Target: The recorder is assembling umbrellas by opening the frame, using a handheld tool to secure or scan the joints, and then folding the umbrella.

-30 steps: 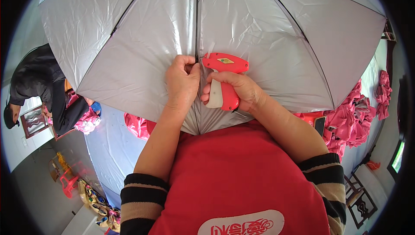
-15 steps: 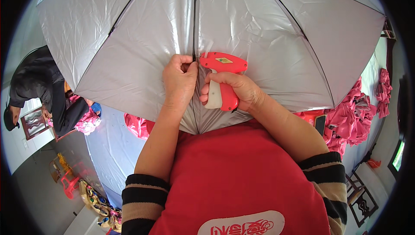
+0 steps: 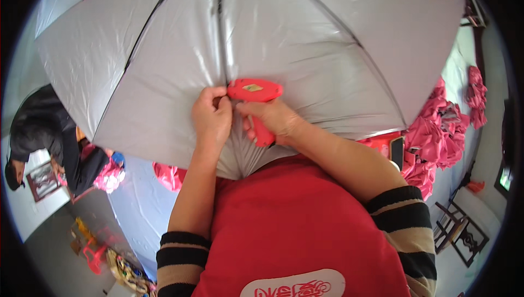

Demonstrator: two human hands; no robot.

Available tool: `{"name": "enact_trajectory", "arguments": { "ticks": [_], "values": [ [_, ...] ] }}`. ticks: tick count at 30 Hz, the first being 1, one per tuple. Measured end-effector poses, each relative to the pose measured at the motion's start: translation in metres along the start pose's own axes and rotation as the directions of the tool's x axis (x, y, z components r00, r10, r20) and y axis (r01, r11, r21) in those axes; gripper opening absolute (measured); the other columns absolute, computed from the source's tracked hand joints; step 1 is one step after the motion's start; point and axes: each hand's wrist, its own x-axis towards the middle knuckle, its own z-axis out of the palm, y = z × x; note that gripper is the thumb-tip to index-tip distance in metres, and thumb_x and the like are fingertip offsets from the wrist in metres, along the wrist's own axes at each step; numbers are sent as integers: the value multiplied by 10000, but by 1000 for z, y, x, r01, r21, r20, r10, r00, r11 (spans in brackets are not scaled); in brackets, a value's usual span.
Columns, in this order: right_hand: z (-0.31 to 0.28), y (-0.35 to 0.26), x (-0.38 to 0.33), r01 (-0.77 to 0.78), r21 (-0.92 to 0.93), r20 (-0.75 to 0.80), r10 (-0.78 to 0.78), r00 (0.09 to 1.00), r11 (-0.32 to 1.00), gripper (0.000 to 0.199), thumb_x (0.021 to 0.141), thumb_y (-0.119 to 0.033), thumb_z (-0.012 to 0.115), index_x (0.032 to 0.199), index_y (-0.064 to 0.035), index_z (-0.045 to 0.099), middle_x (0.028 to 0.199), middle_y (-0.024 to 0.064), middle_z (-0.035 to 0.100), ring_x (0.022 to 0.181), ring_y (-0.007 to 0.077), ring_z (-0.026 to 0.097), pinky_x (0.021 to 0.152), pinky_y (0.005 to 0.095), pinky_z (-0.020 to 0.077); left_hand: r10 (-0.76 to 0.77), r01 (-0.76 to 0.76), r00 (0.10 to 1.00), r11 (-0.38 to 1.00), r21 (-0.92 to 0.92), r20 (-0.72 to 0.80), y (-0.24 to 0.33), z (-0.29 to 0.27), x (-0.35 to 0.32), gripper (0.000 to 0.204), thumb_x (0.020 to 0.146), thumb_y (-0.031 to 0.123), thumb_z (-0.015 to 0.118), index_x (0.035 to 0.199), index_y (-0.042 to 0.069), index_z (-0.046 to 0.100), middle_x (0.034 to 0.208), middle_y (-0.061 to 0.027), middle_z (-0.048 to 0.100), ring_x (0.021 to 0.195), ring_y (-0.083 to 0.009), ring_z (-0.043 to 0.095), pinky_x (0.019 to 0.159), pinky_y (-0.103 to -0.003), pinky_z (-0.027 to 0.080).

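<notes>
An opened umbrella (image 3: 295, 35) with silvery grey lining and dark ribs spreads in front of me, its inner side facing me. My left hand (image 3: 210, 122) pinches the lining at the lower end of the middle rib (image 3: 221, 18), thumb and forefinger close together. In my right hand (image 3: 278, 119) is a red tagging gun (image 3: 255, 90), fingers wrapped round its handle. The gun's front end touches the lining and rib right beside my left fingertips. Its tip, and whatever my left fingers hold besides the lining, are hidden.
Crumpled pink fabric bundles (image 3: 436, 133) lie on the right, beside a dark phone-like object (image 3: 396, 152). A pale blue covered table (image 3: 139, 199) runs to the left, where a person in black (image 3: 52, 133) bends over. A red stool (image 3: 95, 256) stands lower left.
My right hand has squeezed the tagging gun's handle, and its white trigger no longer shows. The gun has moved up against my left fingertips. Umbrella and hands sit further left in view.
</notes>
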Motion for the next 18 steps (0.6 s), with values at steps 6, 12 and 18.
{"name": "enact_trajectory", "arguments": {
  "ticks": [6,12,18],
  "values": [
    [-17,-63,-42,62,-17,82,-61,995,998,296,875,-272,655,1011,-15,596,898,120,646,843,242,652,719,370,549,152,-126,988,919,374,-41,24,-72,34,432,817,111,666,1203,14,497,984,-124,581,863,-216,585,777,-324,485],
    [-46,-74,-46,210,18,-97,-207,973,977,307,889,-293,636,992,-7,598,898,122,647,861,252,651,730,368,553,391,-205,917,291,935,80,60,-107,95,633,762,223,750,1277,5,453,1115,-196,549,1017,-351,563,869,-428,463],
    [-32,-63,-1,80,90,-107,-71,992,993,286,876,-270,655,988,-12,603,894,122,652,827,253,663,729,372,557,370,-361,928,864,352,43,67,16,114,598,757,106,727,1278,-2,453,1052,-179,562,929,-317,587,789,-399,485]
  ]
}}
